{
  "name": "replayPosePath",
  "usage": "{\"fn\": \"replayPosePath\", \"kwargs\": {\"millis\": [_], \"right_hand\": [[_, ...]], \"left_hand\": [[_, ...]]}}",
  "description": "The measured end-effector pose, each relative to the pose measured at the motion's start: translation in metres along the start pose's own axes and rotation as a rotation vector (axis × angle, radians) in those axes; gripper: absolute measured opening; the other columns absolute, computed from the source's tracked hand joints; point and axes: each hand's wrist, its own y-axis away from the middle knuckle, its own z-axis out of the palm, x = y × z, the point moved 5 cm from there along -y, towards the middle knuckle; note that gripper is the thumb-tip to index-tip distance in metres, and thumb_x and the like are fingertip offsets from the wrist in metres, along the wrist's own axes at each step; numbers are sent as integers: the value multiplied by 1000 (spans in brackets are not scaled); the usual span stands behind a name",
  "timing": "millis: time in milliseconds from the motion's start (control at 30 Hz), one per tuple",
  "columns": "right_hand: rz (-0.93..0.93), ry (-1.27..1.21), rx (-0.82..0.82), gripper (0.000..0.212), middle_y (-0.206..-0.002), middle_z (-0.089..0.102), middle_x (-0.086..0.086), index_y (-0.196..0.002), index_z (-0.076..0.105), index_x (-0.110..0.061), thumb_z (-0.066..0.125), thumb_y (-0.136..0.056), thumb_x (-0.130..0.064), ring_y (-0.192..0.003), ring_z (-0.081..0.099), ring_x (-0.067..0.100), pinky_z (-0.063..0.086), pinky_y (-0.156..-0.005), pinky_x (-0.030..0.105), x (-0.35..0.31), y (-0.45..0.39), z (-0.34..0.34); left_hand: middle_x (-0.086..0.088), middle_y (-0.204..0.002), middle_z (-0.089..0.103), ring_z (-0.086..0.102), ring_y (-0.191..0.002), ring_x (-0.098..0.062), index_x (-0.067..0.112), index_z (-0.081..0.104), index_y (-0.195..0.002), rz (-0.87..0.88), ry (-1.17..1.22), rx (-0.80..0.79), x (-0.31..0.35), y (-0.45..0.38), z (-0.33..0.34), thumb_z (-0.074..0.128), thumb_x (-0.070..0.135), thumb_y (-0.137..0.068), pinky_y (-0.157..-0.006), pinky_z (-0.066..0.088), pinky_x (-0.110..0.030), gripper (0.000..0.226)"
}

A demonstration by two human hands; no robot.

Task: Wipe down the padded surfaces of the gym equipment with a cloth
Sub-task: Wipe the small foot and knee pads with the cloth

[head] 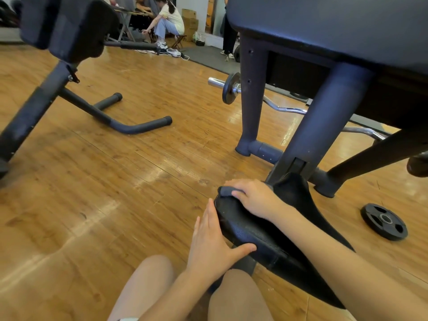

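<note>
A low black padded seat (252, 230) of a preacher-curl bench lies in front of me near the floor. My right hand (252, 198) rests on its far end, pressing a small grey cloth (225, 190) onto the pad; only a corner of the cloth shows past my fingers. My left hand (213, 242) lies flat against the pad's near left edge, thumb hooked onto its top, steadying it. Above rises the bench's large black arm pad (335, 26) on dark posts.
A second padded bench (67, 26) with a tubular frame stands at the left. A curl bar with a plate (231, 88) lies behind the posts, a loose weight plate (384, 221) on the wood floor at right. People sit and stand in the far background. My knees are at the bottom.
</note>
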Motion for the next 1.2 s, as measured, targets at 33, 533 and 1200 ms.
{"fn": "replayPosePath", "kwargs": {"millis": [33,533,1200], "right_hand": [[-66,7,5,37,-138,48,-9,-133,50,-19,46,-97,-19,-131,38,5,22,-110,18,-9,12,3],[-131,-29,-24,37,-140,44,-14,-133,50,-23,47,-96,-18,-132,28,-5,9,-104,4,-13,26,7],[-68,-73,-54,40,-136,30,-30,-134,44,-34,45,-97,-22,-126,16,-18,1,-98,-5,10,92,1]], "left_hand": [[8,-158,-9,-2,-144,-7,18,-25,-145,0,-6,-3,0,0,0,66,71,-65,-119,-1,-30,132],[8,-159,-5,6,-145,-10,18,-26,-145,-56,-6,-28,0,-3,-2,68,71,-63,-120,4,-36,135],[2,-158,-15,-17,-143,-9,18,-16,-149,47,-126,-40,12,-10,-3,56,69,-74,-118,-3,-34,116]]}}
